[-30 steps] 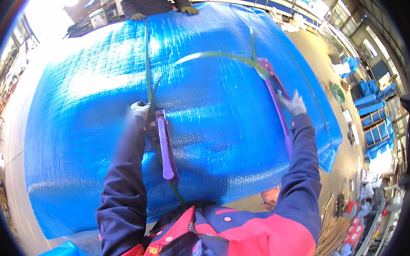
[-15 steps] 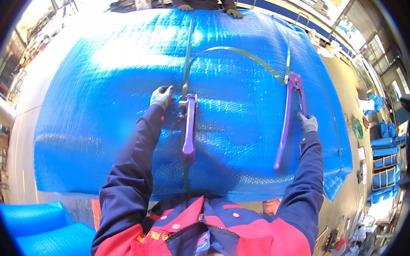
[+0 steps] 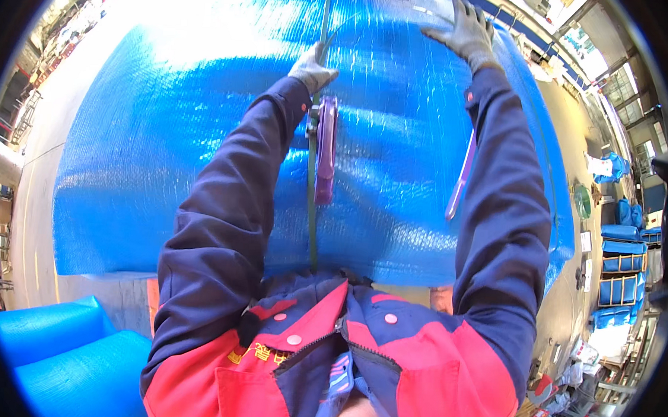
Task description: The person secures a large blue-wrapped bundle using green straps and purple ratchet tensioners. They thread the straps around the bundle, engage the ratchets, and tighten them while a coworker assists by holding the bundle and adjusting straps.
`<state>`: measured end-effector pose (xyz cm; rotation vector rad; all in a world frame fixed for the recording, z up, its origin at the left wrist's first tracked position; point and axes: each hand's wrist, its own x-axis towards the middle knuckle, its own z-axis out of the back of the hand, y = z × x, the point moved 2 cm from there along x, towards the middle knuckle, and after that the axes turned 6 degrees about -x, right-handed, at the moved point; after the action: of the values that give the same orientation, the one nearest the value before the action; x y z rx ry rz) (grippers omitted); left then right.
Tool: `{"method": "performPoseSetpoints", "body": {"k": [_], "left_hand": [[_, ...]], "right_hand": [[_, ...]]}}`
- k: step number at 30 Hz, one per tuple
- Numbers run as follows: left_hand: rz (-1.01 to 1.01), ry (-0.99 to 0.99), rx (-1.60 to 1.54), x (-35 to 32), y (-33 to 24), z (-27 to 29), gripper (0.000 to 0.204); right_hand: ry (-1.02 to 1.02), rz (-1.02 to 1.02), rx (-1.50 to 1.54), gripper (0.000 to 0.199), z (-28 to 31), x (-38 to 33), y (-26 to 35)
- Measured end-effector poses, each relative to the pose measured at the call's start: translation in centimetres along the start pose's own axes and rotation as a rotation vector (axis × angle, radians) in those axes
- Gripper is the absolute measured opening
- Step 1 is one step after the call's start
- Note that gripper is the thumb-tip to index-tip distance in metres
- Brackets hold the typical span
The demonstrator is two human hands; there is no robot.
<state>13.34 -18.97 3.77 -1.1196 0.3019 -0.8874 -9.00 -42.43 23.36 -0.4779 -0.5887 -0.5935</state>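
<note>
A large bundle wrapped in blue woven sheeting (image 3: 203,128) fills the upper part of the head view and serves as the reference object. A green strap (image 3: 312,207) runs over its top and straight down its near face toward the person's chest.

Left hand (image 3: 312,67), in a grey work glove, sits on the strap high on the bundle's face, right above the purple strapping tool (image 3: 326,152). The fingers are curled in around the strap; the grip looks closed on it, though the fingertips are hidden behind the glove's back. The dark blue sleeve runs down from this hand to the lower edge of the view.

The purple strapping tool hangs on the strap just below the left hand, its handle lying flat along the bundle's face and pointing downward. A metal head piece shows at its upper end, touching the strap.

Right hand (image 3: 465,31), also gloved in grey, lies near the bundle's top edge, to the right of the strap and well apart from it. Its fingers are spread wide and pressed flat on the sheeting; it holds nothing.

A second purple handle (image 3: 461,177) lies against the bundle's face to the right of the first tool, partly hidden behind the right sleeve.

Another blue-wrapped bundle (image 3: 66,361) sits below and to the left of the main bundle.
</note>
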Motion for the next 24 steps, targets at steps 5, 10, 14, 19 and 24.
{"method": "performPoseSetpoints", "body": {"k": [5,10,14,19,24], "left_hand": [[0.016,-0.03,-0.237,-6.8,-1.1,3.4,0.08],[0.02,-0.083,-0.352,-13.3,-1.0,4.4,0.07],[0.056,-0.159,-0.479,-19.1,0.6,7.0,0.06],[0.313,-0.467,-0.496,-28.0,4.3,15.3,0.048],[0.213,-0.395,-0.622,-23.7,3.6,13.4,0.038]], "right_hand": [[0.006,0.12,-0.028,0.132,0.2,2.8,4.9],[0.147,0.311,-0.191,0.114,-4.3,6.0,8.7],[0.533,0.377,-0.116,0.092,-9.4,6.0,8.1],[0.813,0.483,0.143,0.053,-5.8,1.1,3.3],[-0.163,0.675,0.342,0.07,-0.4,0.7,7.4]]}}
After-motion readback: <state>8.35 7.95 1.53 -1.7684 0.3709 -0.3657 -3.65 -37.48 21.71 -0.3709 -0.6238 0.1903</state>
